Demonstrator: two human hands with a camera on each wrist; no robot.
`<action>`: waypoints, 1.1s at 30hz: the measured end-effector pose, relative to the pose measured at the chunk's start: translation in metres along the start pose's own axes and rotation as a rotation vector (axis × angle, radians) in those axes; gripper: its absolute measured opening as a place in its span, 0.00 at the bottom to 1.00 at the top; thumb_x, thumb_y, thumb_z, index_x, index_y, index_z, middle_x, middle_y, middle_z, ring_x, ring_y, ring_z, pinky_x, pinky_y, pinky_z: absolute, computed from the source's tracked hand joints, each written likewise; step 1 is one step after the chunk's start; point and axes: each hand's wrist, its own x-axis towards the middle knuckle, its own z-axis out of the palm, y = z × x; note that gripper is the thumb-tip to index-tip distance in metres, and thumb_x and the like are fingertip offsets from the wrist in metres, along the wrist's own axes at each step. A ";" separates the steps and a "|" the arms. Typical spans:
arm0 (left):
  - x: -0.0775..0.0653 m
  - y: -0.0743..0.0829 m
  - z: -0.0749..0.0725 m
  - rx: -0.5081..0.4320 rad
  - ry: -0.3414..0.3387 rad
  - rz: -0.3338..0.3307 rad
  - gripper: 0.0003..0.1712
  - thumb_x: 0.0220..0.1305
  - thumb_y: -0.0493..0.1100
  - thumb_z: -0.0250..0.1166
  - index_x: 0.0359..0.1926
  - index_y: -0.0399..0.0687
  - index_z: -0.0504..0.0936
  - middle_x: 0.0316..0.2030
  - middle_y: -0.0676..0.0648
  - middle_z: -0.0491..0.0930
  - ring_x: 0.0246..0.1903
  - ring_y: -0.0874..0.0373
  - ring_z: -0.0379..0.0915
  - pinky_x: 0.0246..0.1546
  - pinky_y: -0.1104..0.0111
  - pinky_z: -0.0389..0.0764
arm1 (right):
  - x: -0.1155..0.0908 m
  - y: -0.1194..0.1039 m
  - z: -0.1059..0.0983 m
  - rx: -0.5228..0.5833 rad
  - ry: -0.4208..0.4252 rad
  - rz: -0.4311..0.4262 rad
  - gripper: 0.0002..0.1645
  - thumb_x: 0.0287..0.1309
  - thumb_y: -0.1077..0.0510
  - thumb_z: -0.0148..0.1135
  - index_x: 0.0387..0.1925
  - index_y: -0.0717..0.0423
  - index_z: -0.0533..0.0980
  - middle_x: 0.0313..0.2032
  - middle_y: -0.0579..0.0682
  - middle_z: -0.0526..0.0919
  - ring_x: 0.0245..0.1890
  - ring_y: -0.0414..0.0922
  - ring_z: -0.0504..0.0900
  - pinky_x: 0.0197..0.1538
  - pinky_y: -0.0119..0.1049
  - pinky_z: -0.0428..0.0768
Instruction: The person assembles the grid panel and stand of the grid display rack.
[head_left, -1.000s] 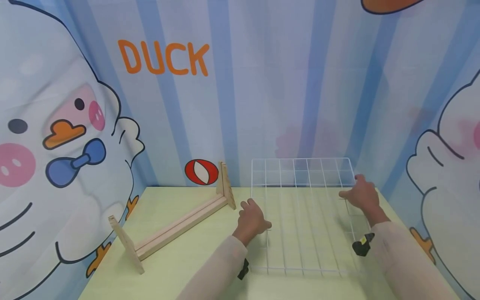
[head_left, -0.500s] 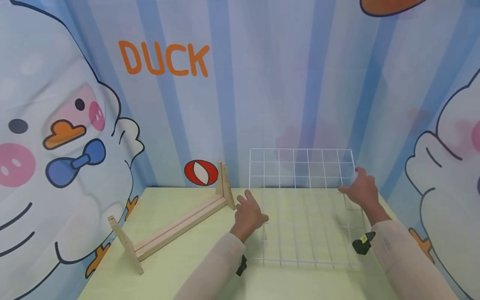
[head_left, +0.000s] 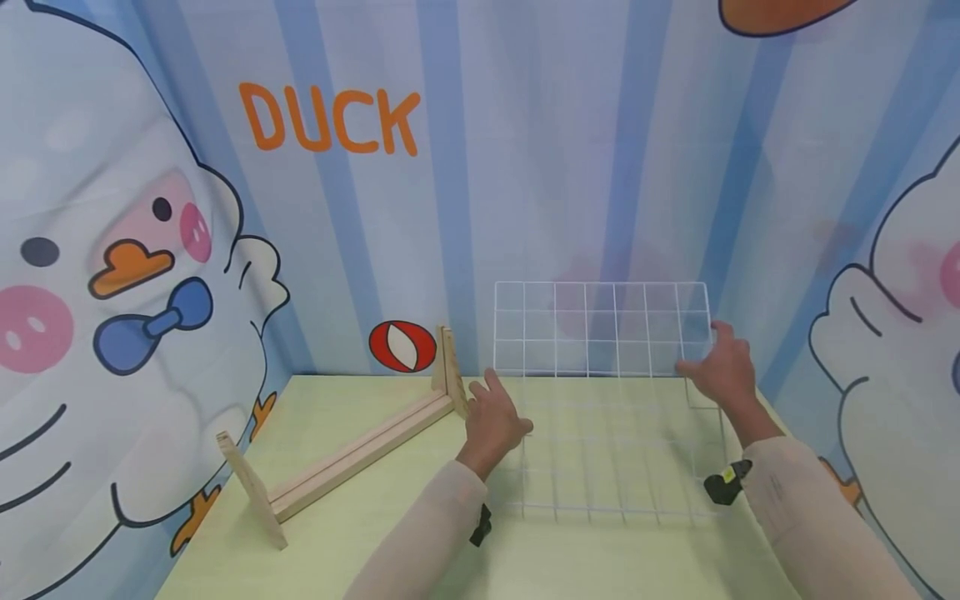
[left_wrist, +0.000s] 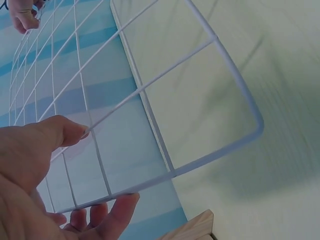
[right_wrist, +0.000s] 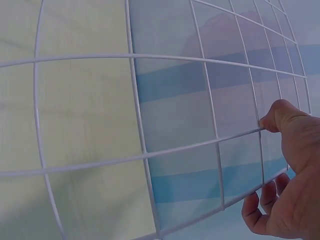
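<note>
A white wire grid panel (head_left: 587, 341) is held by both hands, tilted with its far edge up against the curtain background. My left hand (head_left: 491, 423) grips the panel's left side; the left wrist view shows the thumb (left_wrist: 75, 131) on an inner wire and the fingers (left_wrist: 120, 210) curled under the outer rod. Across from it, my right hand (head_left: 727, 371) grips the right side, thumb (right_wrist: 275, 115) at a wire crossing and fingertips round the edge rod. Light shadows fall on the table below the panel.
Left of the panel, a wooden stand (head_left: 363, 454) with two upright end pieces lies diagonally on the pale yellow table (head_left: 360, 550). A blue striped curtain (head_left: 525, 167) with cartoon ducks stands behind the table and along both sides.
Both hands have moved a little forward and up with the wire grid panel. Its far edge now stands higher against the curtain. The wooden stand has stayed in place.
</note>
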 end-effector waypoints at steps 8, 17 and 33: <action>0.003 0.005 -0.008 -0.008 0.079 0.044 0.61 0.48 0.47 0.81 0.75 0.39 0.52 0.60 0.30 0.68 0.52 0.36 0.76 0.44 0.52 0.84 | 0.003 -0.012 -0.008 0.047 0.052 0.001 0.57 0.58 0.54 0.69 0.79 0.63 0.46 0.66 0.76 0.62 0.59 0.69 0.66 0.59 0.68 0.72; 0.003 0.006 -0.011 -0.046 0.203 0.092 0.56 0.49 0.45 0.80 0.72 0.41 0.55 0.54 0.34 0.70 0.48 0.39 0.76 0.37 0.54 0.84 | 0.000 -0.019 -0.012 0.084 0.156 -0.039 0.57 0.57 0.54 0.69 0.80 0.56 0.47 0.61 0.71 0.66 0.53 0.63 0.69 0.46 0.57 0.74; 0.007 0.007 -0.016 -0.155 0.299 0.133 0.52 0.54 0.43 0.75 0.74 0.43 0.55 0.54 0.37 0.69 0.46 0.44 0.72 0.30 0.59 0.79 | -0.001 -0.033 -0.020 0.163 0.270 -0.054 0.53 0.59 0.54 0.68 0.79 0.51 0.50 0.60 0.66 0.67 0.55 0.60 0.69 0.42 0.46 0.72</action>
